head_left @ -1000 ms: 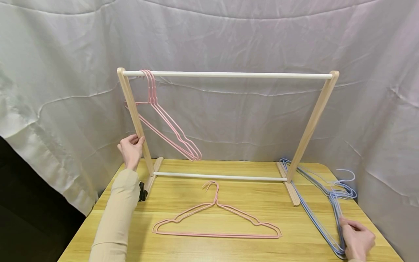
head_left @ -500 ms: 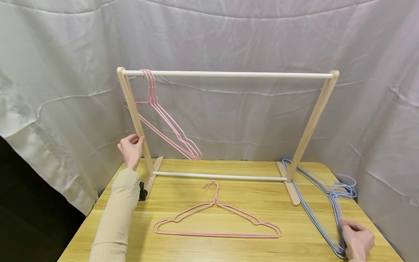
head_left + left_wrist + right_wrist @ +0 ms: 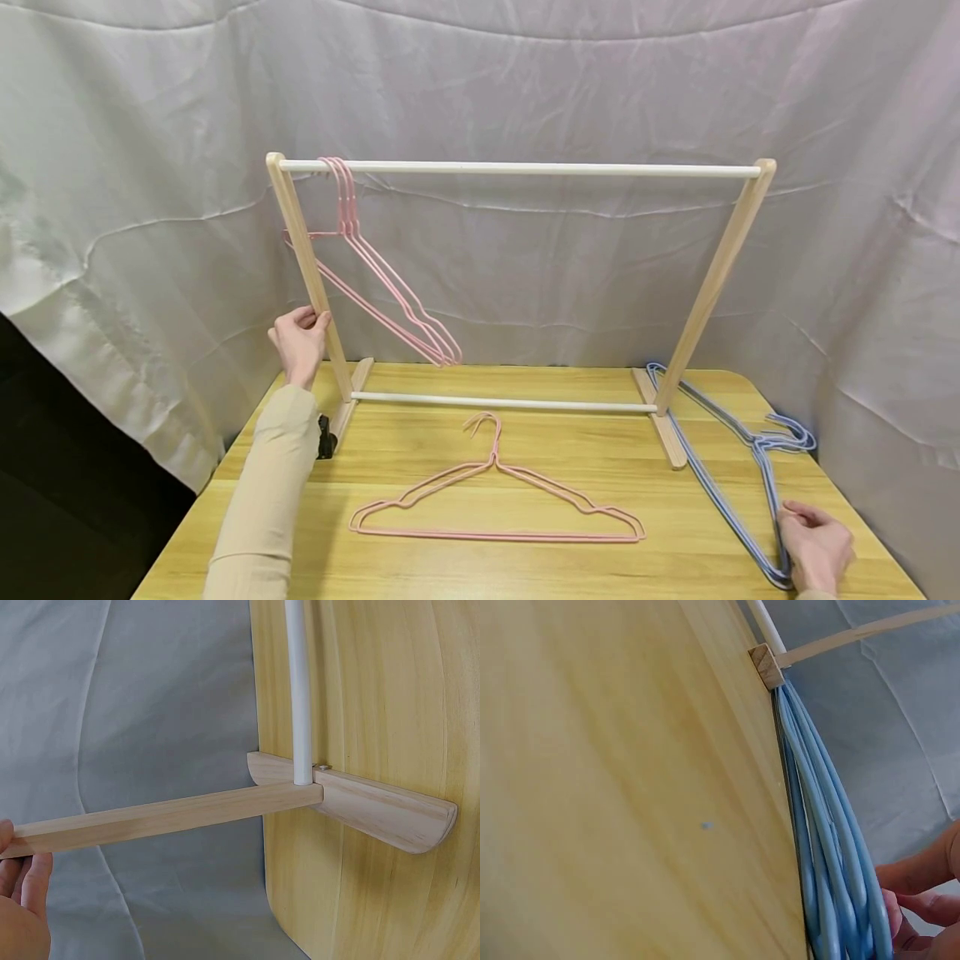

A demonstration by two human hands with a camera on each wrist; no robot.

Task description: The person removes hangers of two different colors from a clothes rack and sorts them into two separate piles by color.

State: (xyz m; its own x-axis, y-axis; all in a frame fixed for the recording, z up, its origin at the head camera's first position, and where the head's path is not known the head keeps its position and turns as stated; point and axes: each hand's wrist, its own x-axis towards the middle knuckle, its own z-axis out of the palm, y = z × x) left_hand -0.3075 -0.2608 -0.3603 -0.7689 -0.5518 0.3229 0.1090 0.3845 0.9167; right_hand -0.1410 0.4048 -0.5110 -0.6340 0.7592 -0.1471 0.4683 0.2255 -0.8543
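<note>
At the left of the head view my left hand (image 3: 300, 343) grips the left wooden post (image 3: 313, 271) of a small clothes rack; the left wrist view shows its fingers and thumb around the post (image 3: 165, 816). Low on the right, my right hand (image 3: 816, 543) pinches the near end of a stack of blue wire hangers (image 3: 723, 500). In the right wrist view, the thumb and fingers (image 3: 919, 871) meet the outer edge of the blue bundle (image 3: 832, 817). The stack lies flat, hooks toward the right.
Several pink hangers (image 3: 397, 287) hang from the left end of the rack's white top rail (image 3: 525, 168). More pink hangers (image 3: 498, 537) lie on the wooden table (image 3: 525, 575) before the rack. A grey curtain (image 3: 562, 92) stands behind; a black clip-like object (image 3: 326, 437) is by the left foot.
The uppermost blue hanger, whose hook stood raised over the stack, has come down flat onto the others. My right hand has shifted only slightly; the left hand stays on the post.
</note>
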